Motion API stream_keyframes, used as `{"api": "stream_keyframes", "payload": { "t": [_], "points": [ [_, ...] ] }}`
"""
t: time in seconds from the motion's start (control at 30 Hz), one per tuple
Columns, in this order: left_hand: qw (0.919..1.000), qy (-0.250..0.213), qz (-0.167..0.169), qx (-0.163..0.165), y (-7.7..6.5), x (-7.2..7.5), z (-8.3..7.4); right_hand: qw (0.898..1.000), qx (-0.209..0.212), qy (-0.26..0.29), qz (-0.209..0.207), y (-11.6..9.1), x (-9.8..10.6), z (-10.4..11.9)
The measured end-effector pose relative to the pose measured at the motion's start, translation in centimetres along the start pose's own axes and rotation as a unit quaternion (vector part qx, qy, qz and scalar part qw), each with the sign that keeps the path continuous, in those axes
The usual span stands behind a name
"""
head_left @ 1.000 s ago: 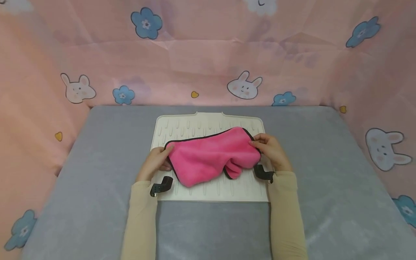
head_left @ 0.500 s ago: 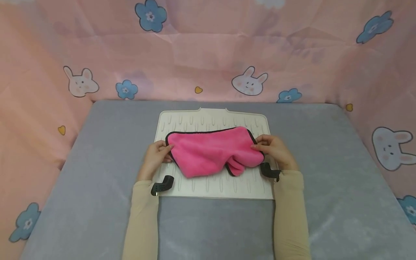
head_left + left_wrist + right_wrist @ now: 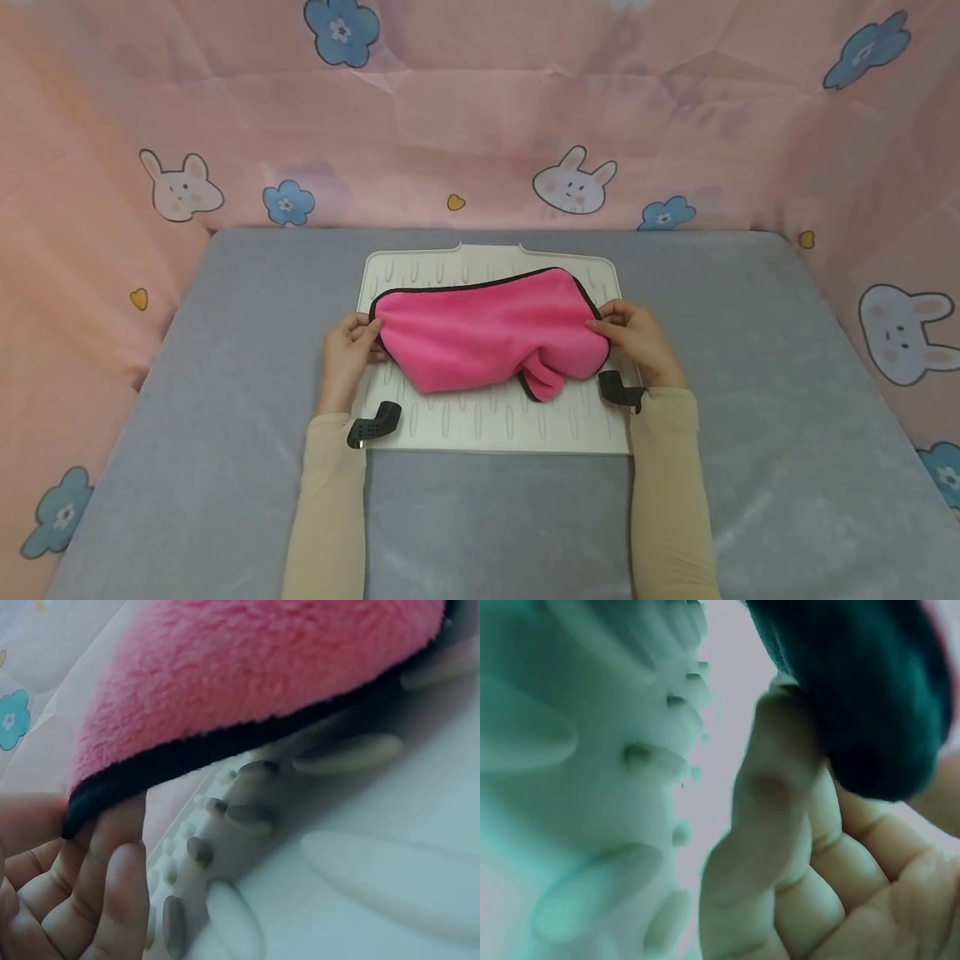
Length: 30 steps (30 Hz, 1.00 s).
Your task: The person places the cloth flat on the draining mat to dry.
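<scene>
A fluffy pink cloth with black edging is stretched between both hands over a cream ridged mat. My left hand pinches its left edge between thumb and fingers. At the opposite end my right hand pinches the right edge, thumb on top. The cloth's lower edge sags, and a fold tucks under near its right half. In the left wrist view the black edging rises off the mat's raised ridges. Seen from the right wrist, curled fingers press against the dark trim.
The mat lies on a grey cloth-covered table. A pink curtain printed with rabbits and blue flowers stands behind and along both sides. A black wrist mount sticks out from the left sleeve, another from the right.
Both hands keep their pinch and have shifted the cloth slightly toward the mat's far edge. The left hand has drawn outward, so the cloth is stretched a little wider.
</scene>
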<state>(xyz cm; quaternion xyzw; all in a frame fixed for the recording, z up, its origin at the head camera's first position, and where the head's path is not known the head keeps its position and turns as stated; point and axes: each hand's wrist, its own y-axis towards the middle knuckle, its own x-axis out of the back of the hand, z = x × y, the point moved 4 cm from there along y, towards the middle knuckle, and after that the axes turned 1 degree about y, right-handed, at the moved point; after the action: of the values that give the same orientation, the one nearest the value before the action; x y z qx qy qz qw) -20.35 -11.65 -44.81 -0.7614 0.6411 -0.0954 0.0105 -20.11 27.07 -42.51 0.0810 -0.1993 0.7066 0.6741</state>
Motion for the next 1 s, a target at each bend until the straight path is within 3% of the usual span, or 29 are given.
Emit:
{"api": "stream_keyframes", "payload": {
  "t": [0.2,0.3,0.4,0.5,0.63,0.73,1.0],
  "points": [
    [1.0,0.0,0.0,0.001,0.1,-0.2,-0.1,0.996,0.012,-0.012,-0.085,0.4,0.2,-0.2],
    [0.998,0.017,0.06,0.01,0.2,-0.8,0.0,0.987,0.02,0.001,-0.159,0.5,0.7,-0.5],
    [0.9876,0.053,0.147,0.018,-0.1,-1.6,0.1,0.979,0.018,-0.007,-0.204,0.4,1.2,-1.0],
    [0.9757,0.101,0.194,0.015,-0.4,-1.9,0.1,0.982,0.001,-0.053,-0.184,0.3,1.3,-1.3],
    [0.9633,0.175,0.204,0.013,-1.0,-2.2,-0.3,0.986,-0.014,-0.102,-0.128,0.1,1.4,-1.3],
    [0.9554,0.217,0.2,0.019,-1.4,-2.3,-0.7,0.989,-0.025,-0.103,-0.102,-0.1,1.7,-1.3],
    [0.9538,0.229,0.19,0.043,-1.5,-2.3,-0.9,0.994,-0.037,-0.1,-0.017,-0.6,2.0,-1.1]
  ]
}}
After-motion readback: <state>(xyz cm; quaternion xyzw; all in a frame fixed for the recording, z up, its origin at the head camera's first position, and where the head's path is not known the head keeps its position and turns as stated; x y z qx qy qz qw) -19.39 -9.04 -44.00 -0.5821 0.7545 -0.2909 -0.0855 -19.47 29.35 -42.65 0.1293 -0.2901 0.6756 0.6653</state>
